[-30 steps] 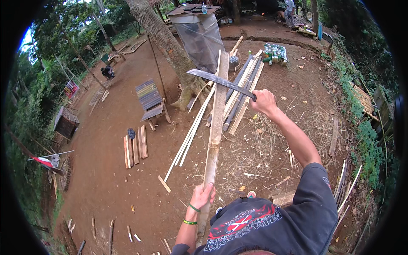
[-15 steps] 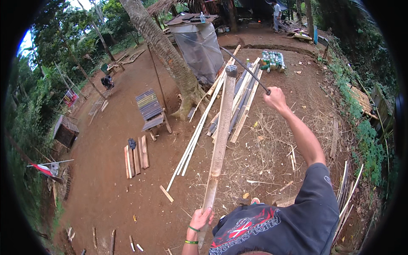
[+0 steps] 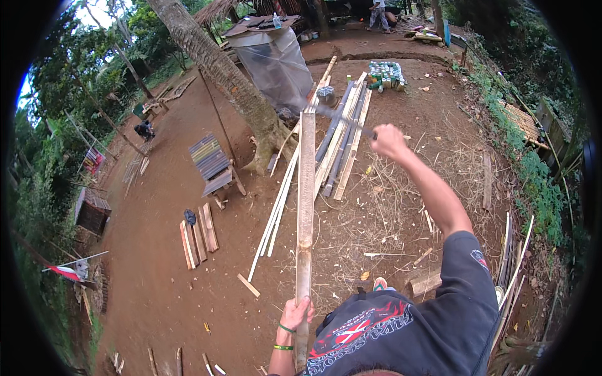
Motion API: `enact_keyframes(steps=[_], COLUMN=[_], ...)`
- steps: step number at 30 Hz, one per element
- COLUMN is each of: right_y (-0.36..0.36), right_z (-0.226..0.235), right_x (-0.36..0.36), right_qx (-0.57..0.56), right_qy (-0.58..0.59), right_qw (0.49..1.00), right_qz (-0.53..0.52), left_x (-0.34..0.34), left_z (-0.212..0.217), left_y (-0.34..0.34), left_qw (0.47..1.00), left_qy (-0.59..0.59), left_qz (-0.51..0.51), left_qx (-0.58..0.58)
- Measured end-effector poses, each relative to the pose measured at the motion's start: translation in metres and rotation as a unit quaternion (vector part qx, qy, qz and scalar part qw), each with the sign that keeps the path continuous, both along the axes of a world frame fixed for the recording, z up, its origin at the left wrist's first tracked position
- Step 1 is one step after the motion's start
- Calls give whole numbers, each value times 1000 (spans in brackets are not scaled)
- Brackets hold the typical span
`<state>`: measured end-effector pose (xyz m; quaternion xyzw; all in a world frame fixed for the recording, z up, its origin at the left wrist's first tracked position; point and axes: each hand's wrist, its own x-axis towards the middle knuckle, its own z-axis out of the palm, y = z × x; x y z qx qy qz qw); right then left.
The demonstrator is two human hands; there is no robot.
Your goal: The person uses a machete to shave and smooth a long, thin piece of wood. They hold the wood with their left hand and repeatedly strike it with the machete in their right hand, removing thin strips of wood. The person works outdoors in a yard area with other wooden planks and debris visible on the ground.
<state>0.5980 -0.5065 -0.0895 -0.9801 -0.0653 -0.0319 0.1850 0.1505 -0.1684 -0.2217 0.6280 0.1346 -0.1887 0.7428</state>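
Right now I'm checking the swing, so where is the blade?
In the head view, the blade is up in the middle, held out by the right hand, its tip at the far end of the bamboo pole.

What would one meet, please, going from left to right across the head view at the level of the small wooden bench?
Small slatted wooden bench → leaning palm trunk → long upright bamboo slat → pile of bamboo poles → right hand

- Bare dirt in the lower left of the frame leaves open passage.
- Left of centre, short boards [image 3: 199, 235] and a slatted bench [image 3: 213, 164] stand in the way.
- Upper centre is blocked by the palm trunk [image 3: 222, 69], a plastic-wrapped stand [image 3: 276, 62] and stacked bamboo slats [image 3: 342, 141].
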Motion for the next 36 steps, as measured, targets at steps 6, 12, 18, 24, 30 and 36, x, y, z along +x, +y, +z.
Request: enact_keyframes(steps=[6, 12, 18, 24, 30, 36], right_y=[-114, 24, 148, 210, 238, 264], right_z=[-34, -103, -61, -55, -30, -12], right_x=[25, -126, -199, -221, -215, -222], right_qx=[211, 530, 659, 653, 650, 644], right_qy=[-202, 96, 145, 113, 72, 56], right_qw=[937, 842, 727, 743, 748, 753], right_qz=[-189, -36, 126, 88, 116, 119], left_x=[-24, 5, 40, 31, -75, -267], left_z=[-11, 31, 41, 30, -11, -108], left_y=[29, 62, 46, 32, 90, 113], left_qw=[998, 998, 998, 998, 979, 932], left_qy=[18, -13, -10, -44, -111, 100], left_qz=[46, 48, 11, 13, 165, 227], left_qx=[43, 45, 64, 31, 49, 263])
